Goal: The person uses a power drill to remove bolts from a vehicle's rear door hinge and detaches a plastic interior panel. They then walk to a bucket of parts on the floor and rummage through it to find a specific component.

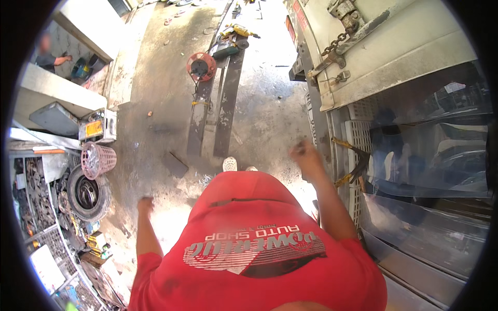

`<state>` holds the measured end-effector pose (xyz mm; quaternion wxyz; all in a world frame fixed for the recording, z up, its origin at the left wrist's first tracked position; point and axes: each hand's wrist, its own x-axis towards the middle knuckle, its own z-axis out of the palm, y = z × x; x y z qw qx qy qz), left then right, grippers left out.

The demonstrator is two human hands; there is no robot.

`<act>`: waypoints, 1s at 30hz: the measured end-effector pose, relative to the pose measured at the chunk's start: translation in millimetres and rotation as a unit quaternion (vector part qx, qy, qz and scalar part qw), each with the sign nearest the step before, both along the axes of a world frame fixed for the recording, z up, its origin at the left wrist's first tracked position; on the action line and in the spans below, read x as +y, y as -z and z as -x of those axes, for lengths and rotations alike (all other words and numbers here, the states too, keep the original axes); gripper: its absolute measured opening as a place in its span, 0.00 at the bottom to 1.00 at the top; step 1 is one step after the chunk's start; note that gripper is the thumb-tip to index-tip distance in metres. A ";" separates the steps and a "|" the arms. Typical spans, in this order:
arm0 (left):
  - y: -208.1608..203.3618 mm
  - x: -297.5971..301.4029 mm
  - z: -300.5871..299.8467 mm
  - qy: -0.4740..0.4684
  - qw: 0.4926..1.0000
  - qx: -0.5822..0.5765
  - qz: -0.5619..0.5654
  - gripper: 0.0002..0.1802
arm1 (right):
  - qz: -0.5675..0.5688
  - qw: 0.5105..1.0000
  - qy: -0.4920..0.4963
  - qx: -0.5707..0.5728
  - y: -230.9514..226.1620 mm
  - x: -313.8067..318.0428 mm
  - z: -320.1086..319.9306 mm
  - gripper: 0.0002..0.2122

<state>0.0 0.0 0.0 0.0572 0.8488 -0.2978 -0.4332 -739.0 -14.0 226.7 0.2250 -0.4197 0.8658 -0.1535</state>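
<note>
My left hand point(146, 203) hangs beside my body on the left, over the sunlit floor. Motion blurs its fingers, so their state is unclear. Out in front on the right is my right hand point(305, 151), its fingers curled. A small dark thing seems to be between them, too smeared to name. Nearest to that hand is the lower edge of a whitish vehicle body point(394, 57). Ahead of my feet lie two long metal beams point(228, 116). An orange cable reel point(201, 67) and several power tools, one a yellow one point(236, 30), rest on them.
A pink basket point(106, 159) and a tyre point(89, 193) stand at left beside cluttered shelves. One flat dark plate point(173, 164) lies on the floor. Clear plastic sheets point(436, 155) and a white crate point(359, 136) line the right. Another person point(49, 58) sits far left.
</note>
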 end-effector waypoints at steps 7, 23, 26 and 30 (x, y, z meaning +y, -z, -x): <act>7.7 267.6 47.2 -0.119 0.961 0.038 -0.245 0.16 | 0.286 0.933 0.163 -0.144 8.6 -45.5 158.7 0.34; -123.9 167.1 114.0 0.068 0.991 -0.003 0.113 0.16 | 0.234 0.897 0.286 -0.245 35.4 -95.8 175.3 0.24; -96.6 183.8 71.6 0.163 0.986 -0.001 0.039 0.17 | 0.277 0.875 0.301 -0.258 51.6 -109.3 177.2 0.25; -79.3 260.5 15.8 -0.056 0.990 0.037 -0.122 0.17 | 0.274 0.916 0.286 -0.066 49.0 -151.5 60.2 0.32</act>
